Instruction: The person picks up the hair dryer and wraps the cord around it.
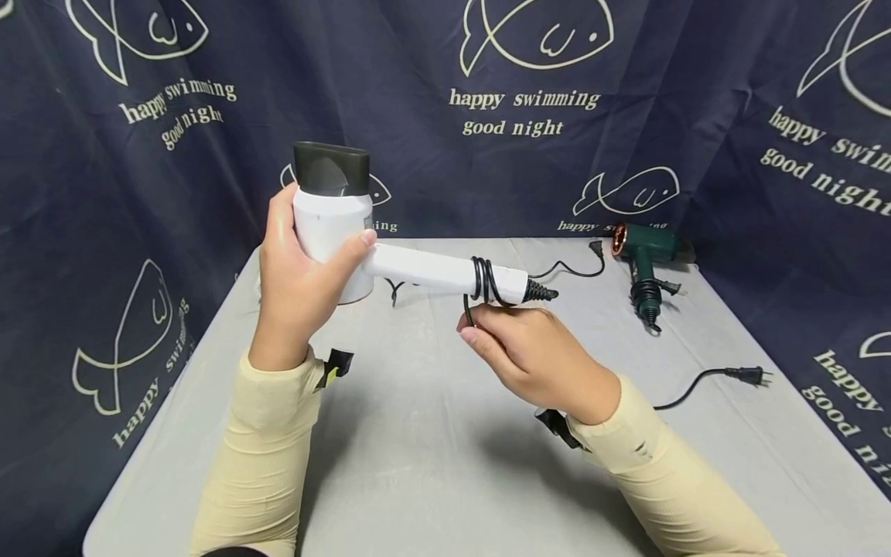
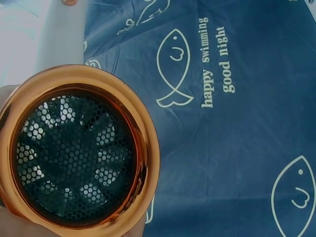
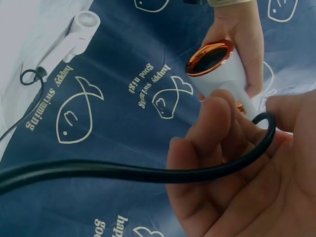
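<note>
My left hand (image 1: 299,271) grips the head of a white hair dryer (image 1: 334,220), thumb on the near side, holding it above the table. A black flat nozzle (image 1: 332,166) tops the head, and the handle points right. In the left wrist view, the copper-coloured rim (image 2: 150,163) surrounds a mesh grille (image 2: 74,158). Several turns of black cord (image 1: 482,280) are wound round the handle's end. Just below them my right hand (image 1: 539,352) pinches the cord. The right wrist view shows the cord (image 3: 163,175) running across the curled fingers (image 3: 212,128).
A green hair dryer (image 1: 643,259) with its cord wound round the handle lies at the back right. A black plug (image 1: 748,376) lies at the right, another plug (image 1: 595,249) at the back. Another white hair dryer (image 3: 74,42) shows in the right wrist view.
</note>
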`<act>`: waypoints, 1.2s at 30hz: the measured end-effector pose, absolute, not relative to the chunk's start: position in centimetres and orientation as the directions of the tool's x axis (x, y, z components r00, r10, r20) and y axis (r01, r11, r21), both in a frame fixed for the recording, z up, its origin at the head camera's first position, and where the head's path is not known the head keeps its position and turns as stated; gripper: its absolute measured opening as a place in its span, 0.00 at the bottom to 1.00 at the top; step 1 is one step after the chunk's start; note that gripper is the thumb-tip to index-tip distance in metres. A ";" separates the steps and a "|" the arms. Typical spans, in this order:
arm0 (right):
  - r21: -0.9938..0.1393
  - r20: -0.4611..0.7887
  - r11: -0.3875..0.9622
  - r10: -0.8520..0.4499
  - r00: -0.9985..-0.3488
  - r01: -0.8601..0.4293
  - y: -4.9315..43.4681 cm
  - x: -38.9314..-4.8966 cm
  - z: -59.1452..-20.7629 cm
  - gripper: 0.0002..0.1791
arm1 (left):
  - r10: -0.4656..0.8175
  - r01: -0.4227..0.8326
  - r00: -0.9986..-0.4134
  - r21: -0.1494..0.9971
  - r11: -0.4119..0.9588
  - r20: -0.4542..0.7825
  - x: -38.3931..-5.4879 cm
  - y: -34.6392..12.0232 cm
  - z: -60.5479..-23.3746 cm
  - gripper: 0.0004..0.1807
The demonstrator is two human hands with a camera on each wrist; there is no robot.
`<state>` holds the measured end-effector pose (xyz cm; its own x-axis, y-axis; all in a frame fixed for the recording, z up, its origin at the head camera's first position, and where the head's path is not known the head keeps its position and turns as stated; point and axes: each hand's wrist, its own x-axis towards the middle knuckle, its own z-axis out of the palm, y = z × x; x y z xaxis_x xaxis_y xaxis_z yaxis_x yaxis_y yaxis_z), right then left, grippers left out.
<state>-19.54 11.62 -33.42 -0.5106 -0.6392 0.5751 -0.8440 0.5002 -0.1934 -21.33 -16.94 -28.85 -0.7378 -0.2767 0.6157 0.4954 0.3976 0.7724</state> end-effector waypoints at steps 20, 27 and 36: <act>-0.114 0.662 0.478 -0.617 -0.425 -0.871 12.3 -19.0 -32.4 0.05 | -0.286 0.472 -0.683 0.704 0.530 0.673 -21.8 -16.7 -29.1 0.42; -0.095 0.710 0.466 -0.587 -0.388 -0.879 12.7 -19.2 -32.1 0.06 | -0.259 0.462 -0.690 0.687 0.561 0.676 -21.8 -16.6 -29.1 0.41; -0.112 0.762 0.411 -0.549 -0.343 -0.905 13.1 -19.4 -31.5 0.04 | -0.191 0.469 -0.712 0.660 0.586 0.676 -21.7 -16.4 -29.1 0.43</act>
<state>-19.44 13.15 -31.46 -0.3433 -0.5487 0.7623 -0.9048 0.4108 -0.1118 -21.74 -16.41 -29.12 -0.7121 -0.1909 0.6756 0.4694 0.5861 0.6604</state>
